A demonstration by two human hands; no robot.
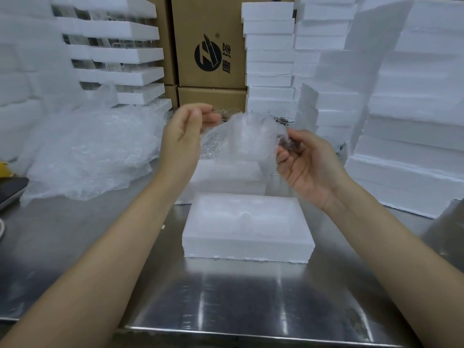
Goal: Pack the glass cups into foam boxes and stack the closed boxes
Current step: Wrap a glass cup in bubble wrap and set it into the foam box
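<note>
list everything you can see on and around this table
foam box: one, white, open, on the table in front of the person
foam piece: one, white, just behind the open box
foam stacks: many, white, back, left and right; the left stack has glass between layers
cardboard boxes: several, brown, back centre, one with a black logo
loose bubble wrap: one pile, clear, table left
held bubble wrap: one sheet, clear, between both hands above the box; contents blurred
table: one, steel
dark object: one, left edge, unclear
left hand: pinches the wrap
right hand: grips the wrap's other end
</note>
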